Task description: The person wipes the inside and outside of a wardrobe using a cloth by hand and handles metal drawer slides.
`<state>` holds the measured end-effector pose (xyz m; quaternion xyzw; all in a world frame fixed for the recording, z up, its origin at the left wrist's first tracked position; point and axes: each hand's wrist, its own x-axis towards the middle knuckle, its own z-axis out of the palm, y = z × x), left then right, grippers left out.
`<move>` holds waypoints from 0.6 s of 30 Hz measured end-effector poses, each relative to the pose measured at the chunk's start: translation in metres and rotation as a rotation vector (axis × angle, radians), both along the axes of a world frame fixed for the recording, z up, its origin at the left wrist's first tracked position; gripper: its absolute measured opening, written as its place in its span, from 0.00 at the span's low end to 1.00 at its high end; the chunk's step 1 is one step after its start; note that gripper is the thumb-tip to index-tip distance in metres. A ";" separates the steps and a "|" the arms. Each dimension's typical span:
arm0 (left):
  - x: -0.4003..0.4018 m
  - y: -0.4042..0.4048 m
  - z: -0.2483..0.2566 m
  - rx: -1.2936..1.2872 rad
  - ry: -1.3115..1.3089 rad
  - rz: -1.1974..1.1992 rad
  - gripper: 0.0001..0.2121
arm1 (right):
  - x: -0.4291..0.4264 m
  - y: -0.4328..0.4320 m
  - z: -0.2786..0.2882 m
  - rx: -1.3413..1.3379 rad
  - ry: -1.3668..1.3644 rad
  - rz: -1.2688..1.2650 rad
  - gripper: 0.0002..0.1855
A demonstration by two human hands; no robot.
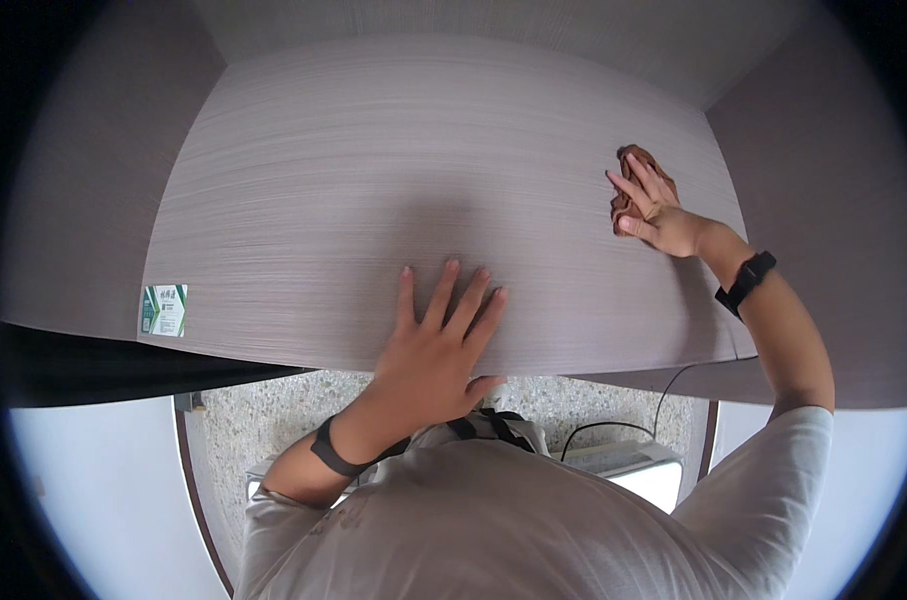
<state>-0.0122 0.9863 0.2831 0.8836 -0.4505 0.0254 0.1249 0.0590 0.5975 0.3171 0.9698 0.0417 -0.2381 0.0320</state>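
Note:
A crumpled brown cloth (623,206) lies under my right hand (659,214), on the right part of a light grey wood-grain desktop (333,150). My right palm and fingers press the cloth flat, covering part of it. Near the front edge of the desktop my left hand (438,341) is spread, its fingers apart on the bare surface and its thumb at the edge. It holds nothing. Both wrists wear black bands.
Panels rise at the left (115,165), right (821,187) and back of the desktop. A green and white card (166,310) bearing writing lies at the front left corner. Below, a black cable (611,424) hangs over a speckled floor (296,409).

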 end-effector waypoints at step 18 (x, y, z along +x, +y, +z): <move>0.005 -0.025 0.018 0.007 0.164 0.217 0.45 | 0.208 -0.082 -0.022 0.024 -0.182 0.202 0.38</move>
